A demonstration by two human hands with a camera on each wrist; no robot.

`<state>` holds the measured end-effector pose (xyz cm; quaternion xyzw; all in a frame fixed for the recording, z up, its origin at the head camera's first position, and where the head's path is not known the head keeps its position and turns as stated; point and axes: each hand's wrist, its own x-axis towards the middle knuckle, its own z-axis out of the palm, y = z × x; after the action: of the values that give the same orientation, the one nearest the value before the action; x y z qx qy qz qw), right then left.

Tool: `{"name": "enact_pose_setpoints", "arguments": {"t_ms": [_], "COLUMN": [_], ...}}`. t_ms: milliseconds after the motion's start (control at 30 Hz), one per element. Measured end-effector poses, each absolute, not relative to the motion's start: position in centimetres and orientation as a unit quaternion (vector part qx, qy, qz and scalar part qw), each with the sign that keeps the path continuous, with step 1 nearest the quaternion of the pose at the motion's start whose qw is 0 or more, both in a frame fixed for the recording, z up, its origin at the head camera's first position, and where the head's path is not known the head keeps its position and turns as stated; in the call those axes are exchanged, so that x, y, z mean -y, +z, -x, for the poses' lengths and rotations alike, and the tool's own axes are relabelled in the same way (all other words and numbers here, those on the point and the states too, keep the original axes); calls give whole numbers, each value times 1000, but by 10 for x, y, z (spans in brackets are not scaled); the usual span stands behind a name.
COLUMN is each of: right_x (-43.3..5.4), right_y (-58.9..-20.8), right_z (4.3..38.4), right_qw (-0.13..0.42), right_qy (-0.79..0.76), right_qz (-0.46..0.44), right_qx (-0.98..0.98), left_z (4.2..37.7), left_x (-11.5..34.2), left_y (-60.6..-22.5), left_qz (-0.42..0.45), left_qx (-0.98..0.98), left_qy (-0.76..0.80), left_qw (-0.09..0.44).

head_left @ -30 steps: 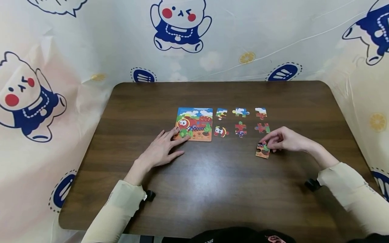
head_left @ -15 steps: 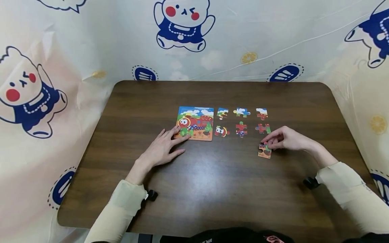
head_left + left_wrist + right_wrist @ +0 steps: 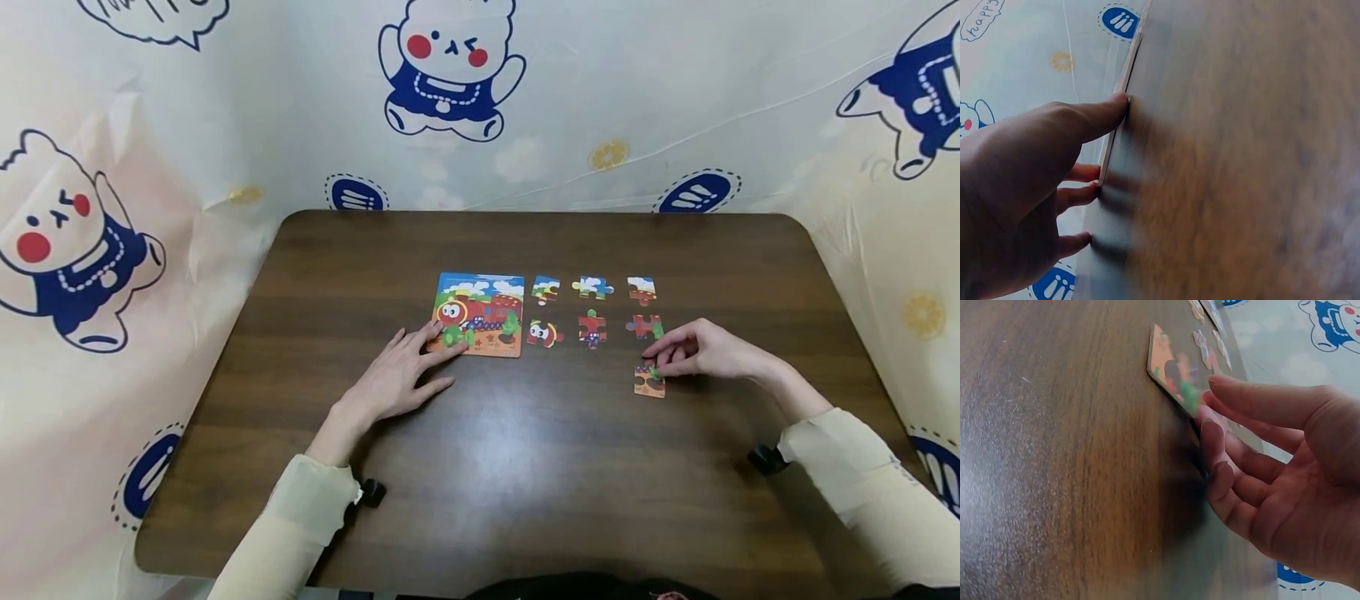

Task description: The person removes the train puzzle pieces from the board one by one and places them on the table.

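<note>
A square picture board (image 3: pixel 487 292) showing a red train lies on the table left of the loose pieces. My left hand (image 3: pixel 397 375) rests with spread, fairly straight fingers on its lower left corner. In the left wrist view, the thumb (image 3: pixel 1110 112) touches the board's edge. My right hand (image 3: pixel 712 354) pinches a jigsaw puzzle piece (image 3: pixel 647 387) by its upper right part, between thumb and fingers. That piece has an orange bottom and a green cactus bit. In the right wrist view, the piece (image 3: pixel 1163 356) is partly blurred near the fingertips, which hide some of it.
Several jigsaw pieces lie in two rows right of the board, among them a train-face piece (image 3: pixel 542 335) and a red-green piece (image 3: pixel 643 326) just above my right fingers. The brown table (image 3: pixel 495 500) meets a printed cloth backdrop (image 3: pixel 562 100) at its back edge.
The pinched puzzle piece has shifted slightly right and turned straighter below the right column of pieces. My left hand stays on the board. The head view has tilted a little.
</note>
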<state>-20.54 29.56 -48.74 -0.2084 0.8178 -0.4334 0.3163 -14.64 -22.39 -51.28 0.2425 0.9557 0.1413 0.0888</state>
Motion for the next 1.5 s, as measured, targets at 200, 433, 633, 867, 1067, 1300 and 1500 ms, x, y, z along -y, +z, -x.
{"name": "enact_pose_setpoints", "arguments": {"t_ms": [200, 433, 633, 867, 1067, 1300, 1500], "right_x": [-297, -279, -246, -202, -170, -131, -102], "right_y": [-483, -471, -472, -474, -473, -476, -483], "right_z": [205, 208, 212, 220, 229, 238, 245], "right_qw": [292, 246, 252, 266, 277, 282, 282], "right_qy": [-432, -443, -446, -455, -456, -469, -498], "right_qz": [221, 244, 278, 303, 308, 296, 261], "right_qx": [-824, -827, -812, -794, -788, -783, -777], "left_z": [148, 142, 133, 129, 125, 124, 123], "left_x": [223, 222, 224, 222, 220, 222, 224], "left_y": [-509, -507, -510, -509, -509, -514, -517], "left_qz": [-246, -245, -243, -243, -242, -243, -249], "left_qx": [-956, -957, -957, -958, -958, -957, -954], "left_qy": [139, 137, 135, 138, 147, 156, 163], "left_qw": [82, 76, 79, 57, 43, 35, 22]}}
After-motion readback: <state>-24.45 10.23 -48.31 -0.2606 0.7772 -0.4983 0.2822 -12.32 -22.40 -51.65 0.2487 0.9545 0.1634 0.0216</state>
